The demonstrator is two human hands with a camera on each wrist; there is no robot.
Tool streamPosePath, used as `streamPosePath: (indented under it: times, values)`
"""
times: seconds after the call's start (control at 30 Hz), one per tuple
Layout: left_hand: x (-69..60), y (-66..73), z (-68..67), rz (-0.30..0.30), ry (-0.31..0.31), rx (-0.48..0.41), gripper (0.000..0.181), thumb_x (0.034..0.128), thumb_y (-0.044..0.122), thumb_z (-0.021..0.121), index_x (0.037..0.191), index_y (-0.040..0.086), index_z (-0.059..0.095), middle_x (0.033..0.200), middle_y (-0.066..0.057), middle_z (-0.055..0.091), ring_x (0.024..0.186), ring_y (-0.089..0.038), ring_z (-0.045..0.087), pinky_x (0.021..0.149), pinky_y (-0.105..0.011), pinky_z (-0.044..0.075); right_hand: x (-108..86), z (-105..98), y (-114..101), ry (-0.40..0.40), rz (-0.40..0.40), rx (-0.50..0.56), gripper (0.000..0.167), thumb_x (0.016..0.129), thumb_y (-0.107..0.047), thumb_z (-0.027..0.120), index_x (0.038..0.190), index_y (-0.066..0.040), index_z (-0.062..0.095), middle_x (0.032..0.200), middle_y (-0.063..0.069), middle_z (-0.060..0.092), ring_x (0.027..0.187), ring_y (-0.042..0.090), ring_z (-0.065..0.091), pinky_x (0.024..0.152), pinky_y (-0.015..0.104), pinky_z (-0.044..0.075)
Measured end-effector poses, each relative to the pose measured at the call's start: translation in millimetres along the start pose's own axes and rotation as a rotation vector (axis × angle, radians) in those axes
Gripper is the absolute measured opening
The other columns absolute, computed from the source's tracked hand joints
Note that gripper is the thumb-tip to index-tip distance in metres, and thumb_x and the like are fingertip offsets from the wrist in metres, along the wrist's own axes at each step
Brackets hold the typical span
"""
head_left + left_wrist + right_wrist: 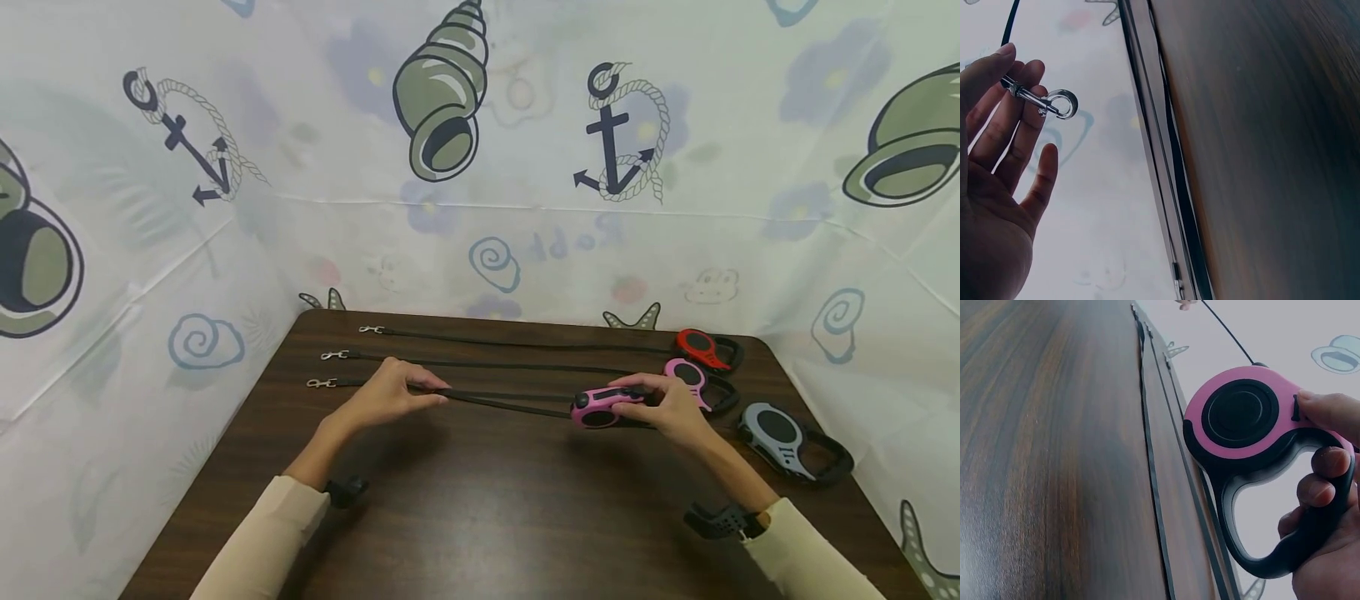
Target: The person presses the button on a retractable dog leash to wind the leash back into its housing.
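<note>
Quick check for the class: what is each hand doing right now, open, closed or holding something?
Left hand: closed, pinching a black cord beside its metal clip.
Right hand: closed, holding a pink leash reel by its black handle.

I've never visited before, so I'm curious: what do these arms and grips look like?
They are a person's. The left sleeve and right sleeve are plain cream. The left wrist device and right wrist device are black. The left grip and right grip are bare hands without gloves.
</note>
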State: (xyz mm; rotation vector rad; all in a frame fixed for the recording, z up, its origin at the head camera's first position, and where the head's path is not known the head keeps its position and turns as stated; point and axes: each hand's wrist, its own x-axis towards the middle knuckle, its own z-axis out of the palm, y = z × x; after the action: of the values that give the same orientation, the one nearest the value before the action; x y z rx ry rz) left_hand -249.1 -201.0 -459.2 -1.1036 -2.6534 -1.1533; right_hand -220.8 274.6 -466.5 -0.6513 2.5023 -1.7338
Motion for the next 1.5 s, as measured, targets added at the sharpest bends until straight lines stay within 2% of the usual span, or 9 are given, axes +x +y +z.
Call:
streamPosePath:
  times: [0.33, 0.6, 0.8, 0.9, 1.03, 1.3, 1.5]
  values:
    - [9.7, 6.6, 15.6, -0.014, 0.006, -0.018, 0.018, 0.0925, 0.018, 0.084, 0.110, 0.013, 0.085, 0.103, 0.002, 0.081, 0.090, -0.009, 0.075, 0.075, -0.045, 0.060, 1.2, 8.3, -2.1, 0.002, 0.022, -0.020, 0.032, 0.093, -0.007, 0.082, 0.124, -0.002, 0.075, 0.112, 0.019, 0.076, 0.084, 0.018, 0.071, 0.072, 0.030, 0.061]
    - [18.1, 10.7, 27.1, -0.014, 0.021, 0.003, 0.017, 0.0925, 0.020, 0.085, 0.109, 0.015, 0.085, 0.102, 0.003, 0.081, 0.078, -0.005, 0.069, 0.068, -0.028, 0.054, 4.4, 12.9, -3.1, -0.002, 0.022, 0.021, 0.033, 0.092, -0.006, 0.082, 0.124, -0.001, 0.075, 0.112, 0.021, 0.076, 0.086, 0.017, 0.073, 0.073, 0.030, 0.062]
    - [24.0, 14.0, 34.1, -0.012, 0.027, 0.006, 0.015, 0.0924, 0.020, 0.085, 0.107, 0.014, 0.085, 0.101, 0.003, 0.081, 0.072, -0.011, 0.065, 0.066, -0.025, 0.050, 7.1, 16.5, -2.4, -0.010, 0.020, 0.038, 0.032, 0.094, -0.006, 0.081, 0.124, -0.001, 0.075, 0.113, 0.021, 0.076, 0.089, 0.018, 0.074, 0.077, 0.030, 0.063]
    - [26.7, 15.2, 37.9, -0.012, 0.030, 0.017, 0.015, 0.0926, 0.020, 0.085, 0.107, 0.014, 0.085, 0.100, 0.003, 0.081, 0.070, -0.010, 0.062, 0.066, -0.023, 0.049, 8.9, 18.2, -2.6, -0.013, 0.013, 0.040, 0.031, 0.093, -0.006, 0.081, 0.123, -0.001, 0.075, 0.115, 0.021, 0.075, 0.090, 0.019, 0.074, 0.078, 0.030, 0.063]
    - [30.5, 16.9, 42.3, -0.011, 0.039, 0.021, 0.015, 0.0923, 0.022, 0.085, 0.105, 0.014, 0.085, 0.098, 0.005, 0.081, 0.069, -0.009, 0.061, 0.065, -0.023, 0.049, 12.0, 20.0, -3.1, -0.015, -0.005, 0.035, 0.031, 0.093, -0.006, 0.082, 0.122, -0.002, 0.076, 0.113, 0.020, 0.076, 0.087, 0.019, 0.073, 0.076, 0.030, 0.062]
    - [41.7, 25.8, 48.4, -0.022, 0.039, -0.012, 0.014, 0.0923, 0.022, 0.085, 0.104, 0.015, 0.084, 0.099, 0.005, 0.081, 0.061, -0.017, 0.057, 0.060, -0.022, 0.043, 20.3, 22.2, -2.0, -0.021, -0.029, 0.047, 0.030, 0.092, -0.005, 0.082, 0.121, -0.004, 0.077, 0.109, 0.016, 0.076, 0.084, 0.018, 0.071, 0.072, 0.030, 0.062]
    - [52.4, 30.6, 55.5, -0.016, 0.028, 0.004, 0.013, 0.0922, 0.022, 0.085, 0.103, 0.014, 0.084, 0.098, 0.004, 0.081, 0.060, -0.013, 0.056, 0.059, -0.021, 0.043, 26.0, 24.1, -4.4, -0.041, -0.004, 0.091, 0.031, 0.092, -0.006, 0.082, 0.122, -0.002, 0.076, 0.115, 0.019, 0.075, 0.088, 0.020, 0.072, 0.074, 0.031, 0.062]
